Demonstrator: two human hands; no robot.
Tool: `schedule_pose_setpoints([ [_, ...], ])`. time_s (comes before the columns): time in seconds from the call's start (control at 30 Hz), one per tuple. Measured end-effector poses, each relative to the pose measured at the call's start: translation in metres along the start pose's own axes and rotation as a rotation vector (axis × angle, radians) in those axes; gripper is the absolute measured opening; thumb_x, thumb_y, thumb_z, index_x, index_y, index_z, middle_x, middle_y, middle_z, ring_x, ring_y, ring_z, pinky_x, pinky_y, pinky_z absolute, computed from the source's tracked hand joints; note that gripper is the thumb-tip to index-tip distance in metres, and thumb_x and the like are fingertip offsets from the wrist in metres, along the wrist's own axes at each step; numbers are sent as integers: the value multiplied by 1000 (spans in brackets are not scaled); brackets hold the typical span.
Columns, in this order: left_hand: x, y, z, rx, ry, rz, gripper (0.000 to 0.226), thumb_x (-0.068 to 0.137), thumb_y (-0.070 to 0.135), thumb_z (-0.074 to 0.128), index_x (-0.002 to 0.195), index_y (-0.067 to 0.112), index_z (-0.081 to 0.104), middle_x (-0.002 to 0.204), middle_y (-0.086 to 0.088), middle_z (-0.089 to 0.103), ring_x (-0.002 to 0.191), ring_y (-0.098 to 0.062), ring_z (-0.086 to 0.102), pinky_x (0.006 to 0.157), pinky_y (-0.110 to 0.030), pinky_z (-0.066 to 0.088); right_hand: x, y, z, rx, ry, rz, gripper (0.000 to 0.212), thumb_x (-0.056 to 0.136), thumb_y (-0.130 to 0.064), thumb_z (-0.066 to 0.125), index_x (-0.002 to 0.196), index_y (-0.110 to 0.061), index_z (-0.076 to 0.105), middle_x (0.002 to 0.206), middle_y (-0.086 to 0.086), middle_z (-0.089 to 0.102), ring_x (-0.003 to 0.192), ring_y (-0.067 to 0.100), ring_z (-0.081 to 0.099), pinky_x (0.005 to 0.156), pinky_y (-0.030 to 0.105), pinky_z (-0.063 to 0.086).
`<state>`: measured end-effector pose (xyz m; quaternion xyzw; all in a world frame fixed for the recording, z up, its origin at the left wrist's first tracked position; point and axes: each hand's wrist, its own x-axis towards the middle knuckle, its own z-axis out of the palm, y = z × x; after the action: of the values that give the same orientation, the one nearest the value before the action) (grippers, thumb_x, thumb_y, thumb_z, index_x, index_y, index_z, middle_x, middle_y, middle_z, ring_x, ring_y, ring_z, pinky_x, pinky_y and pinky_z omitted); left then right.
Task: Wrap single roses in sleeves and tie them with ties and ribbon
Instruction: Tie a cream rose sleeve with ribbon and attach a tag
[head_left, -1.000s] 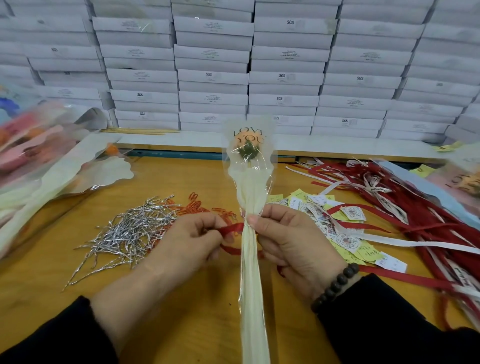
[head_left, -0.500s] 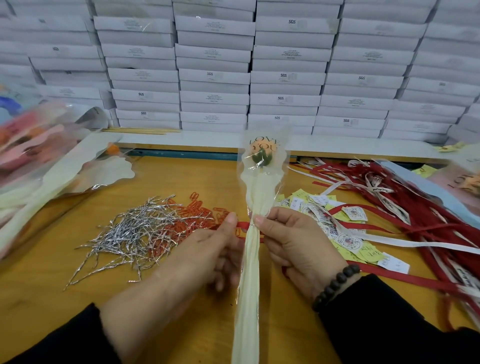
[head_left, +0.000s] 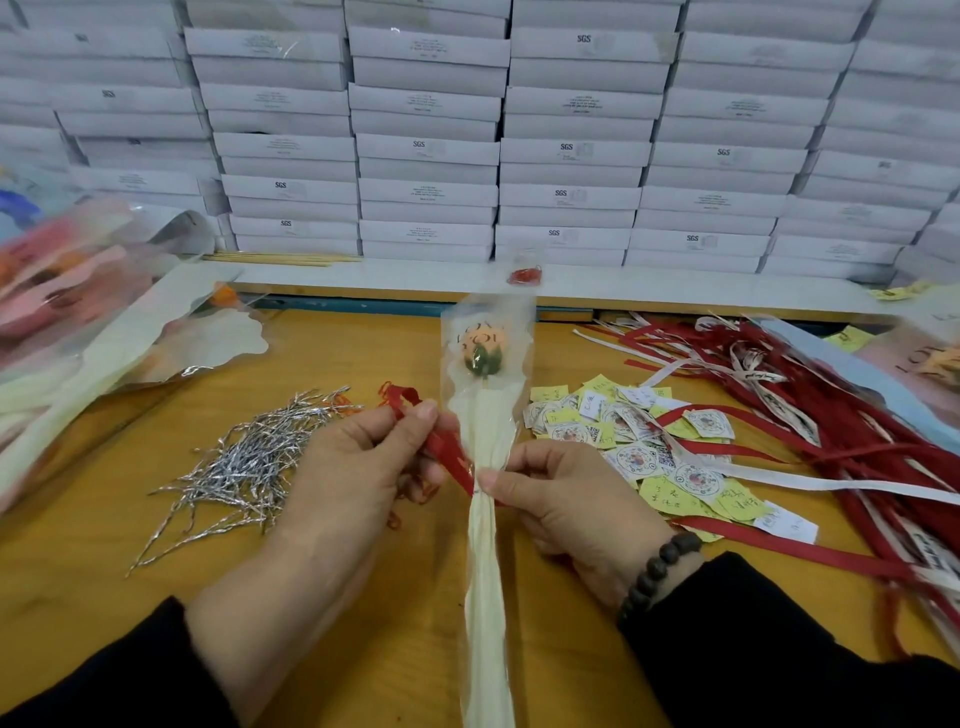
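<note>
View: one head camera, worn by the person, no second view to overlap.
Facing: forward and down over the table (head_left: 363, 649) toward stacked boxes (head_left: 426, 150).
Nearness: close in, left hand (head_left: 358, 478) and right hand (head_left: 576, 499) fill the lower middle, sleeves at the bottom edge.
Lens: wide-angle, the box rows bow at the sides.

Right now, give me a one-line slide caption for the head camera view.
Left hand pulls a red ribbon around a sleeved rose while the right hand pinches the sleeve.
</note>
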<state>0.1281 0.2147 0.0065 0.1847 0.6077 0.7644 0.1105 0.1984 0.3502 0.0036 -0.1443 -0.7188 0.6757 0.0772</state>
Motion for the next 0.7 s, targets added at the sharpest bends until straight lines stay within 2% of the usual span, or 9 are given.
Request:
schedule_pose_setpoints([
  [0.13, -3, 4, 2, 94, 26, 62, 24, 70, 30, 63, 75, 8, 73, 58, -11, 64, 47, -8, 52, 45, -14, 42, 0, 1, 4, -119, 11, 14, 18, 83, -14, 68, 69, -10, 58, 34, -14, 43, 29, -1, 39, 34, 7, 28],
  [0.27, -6, 2, 8, 211, -12, 103, 16, 82, 18, 61, 74, 8, 71, 52, -2, 65, 44, 0, 53, 42, -9, 39, -2, -1, 6, -182, 7, 85, 12, 86, -18, 65, 77, -14, 59, 35, -9, 48, 29, 2, 39, 35, 15, 33],
  [0.33, -5, -1, 9, 248, -30, 100, 19, 87, 13, 58, 74, 6, 70, 54, -4, 66, 47, -3, 57, 46, -12, 44, -2, -2, 7, -175, 1, 111, 9, 89, -15, 62, 94, -10, 57, 40, -4, 53, 32, 6, 43, 37, 18, 37],
  [0.4, -5, -4, 10, 271, -46, 97, 20, 88, 13, 56, 74, 6, 69, 58, -7, 68, 51, -7, 60, 51, -17, 48, -1, -2, 8, -143, -13, 132, 29, 91, -8, 56, 118, 0, 51, 50, 4, 59, 36, 10, 50, 39, 20, 44],
  [0.5, -5, -6, 10, 317, -68, 110, 20, 87, 14, 57, 71, 9, 67, 56, -6, 66, 50, -7, 59, 51, -19, 49, -1, -2, 9, -105, -32, 160, 48, 92, 1, 50, 138, -1, 35, 61, 12, 60, 39, 13, 56, 41, 22, 49],
  [0.6, -4, -7, 9, 363, -99, 96, 21, 88, 12, 57, 69, 9, 65, 51, -1, 62, 48, -6, 57, 48, -17, 48, -2, -6, 7, -106, -64, 188, 52, 92, 3, 50, 139, -3, 30, 64, 12, 59, 38, 12, 55, 41, 22, 49],
  [0.7, -2, -7, 8, 404, -134, 71, 21, 88, 10, 57, 69, 9, 64, 50, 0, 60, 47, -6, 56, 48, -16, 48, -4, -15, 0, -425, -93, 135, 44, 90, -15, 60, 131, -12, 44, 62, -1, 58, 41, 4, 49, 44, 18, 41],
])
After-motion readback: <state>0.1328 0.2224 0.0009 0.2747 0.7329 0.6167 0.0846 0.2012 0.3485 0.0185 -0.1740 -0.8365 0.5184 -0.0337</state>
